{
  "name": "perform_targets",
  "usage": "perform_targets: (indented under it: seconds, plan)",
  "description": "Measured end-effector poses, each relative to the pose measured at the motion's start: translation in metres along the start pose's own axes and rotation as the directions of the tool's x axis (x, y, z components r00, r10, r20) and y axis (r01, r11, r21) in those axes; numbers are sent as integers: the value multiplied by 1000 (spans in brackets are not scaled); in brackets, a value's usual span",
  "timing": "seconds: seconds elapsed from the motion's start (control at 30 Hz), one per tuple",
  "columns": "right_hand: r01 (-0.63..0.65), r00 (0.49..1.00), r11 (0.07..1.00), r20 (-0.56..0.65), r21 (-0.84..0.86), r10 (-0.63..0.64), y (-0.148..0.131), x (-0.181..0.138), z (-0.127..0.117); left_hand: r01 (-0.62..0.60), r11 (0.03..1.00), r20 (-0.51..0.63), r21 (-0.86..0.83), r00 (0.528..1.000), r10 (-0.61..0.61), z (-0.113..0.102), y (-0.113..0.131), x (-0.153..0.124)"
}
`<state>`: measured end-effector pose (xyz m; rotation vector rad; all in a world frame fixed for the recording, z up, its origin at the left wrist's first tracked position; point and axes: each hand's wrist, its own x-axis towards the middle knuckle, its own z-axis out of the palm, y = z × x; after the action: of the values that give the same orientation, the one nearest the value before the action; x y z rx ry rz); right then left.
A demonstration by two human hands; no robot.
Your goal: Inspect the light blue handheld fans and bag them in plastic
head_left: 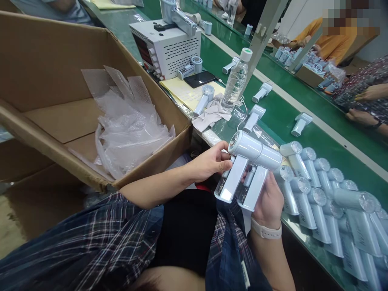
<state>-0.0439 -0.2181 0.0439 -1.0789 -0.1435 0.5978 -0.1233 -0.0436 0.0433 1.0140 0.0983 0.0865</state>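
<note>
Above my lap, two light blue handheld fans are held side by side, their round heads touching end to end. My left hand is closed on the left fan, thumb and fingers at its handle just below the head. My right hand wraps round the handle of the right fan from the right side. Both handles are open along one side and show small parts inside. Some of my right fingers are hidden behind the fans.
A stack of similar fans lies at the right on the bench. On my left stands a cardboard box with bubble wrap. A water bottle, cloth and white power supply stand ahead. Co-workers sit across the green belt.
</note>
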Motion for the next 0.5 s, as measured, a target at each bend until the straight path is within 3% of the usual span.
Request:
perform_targets:
  seconds: [0.07,0.17,0.23,0.3,0.4,0.5]
  plan:
    - [18,999,1000,41,-23,-17,1,-1,-2,1,998,2,61,1000,-1,0,5,-2]
    - [211,976,962,86,-172,-199,-2,-8,-7,-99,944,13,314,995,100,-1,14,-8]
    - [390,918,861,208,-328,-336,-7,-13,-9,-261,826,99,500,964,245,-2,18,-12]
    - [547,829,728,386,-414,-404,-13,-16,-9,-421,682,201,598,903,381,-2,19,-14]
    - [687,716,597,526,-415,-459,-16,-12,-7,-489,553,195,675,840,506,-3,16,-11]
    - [682,716,590,558,-432,-419,-13,-6,-11,-520,551,204,653,821,533,-7,14,-7]
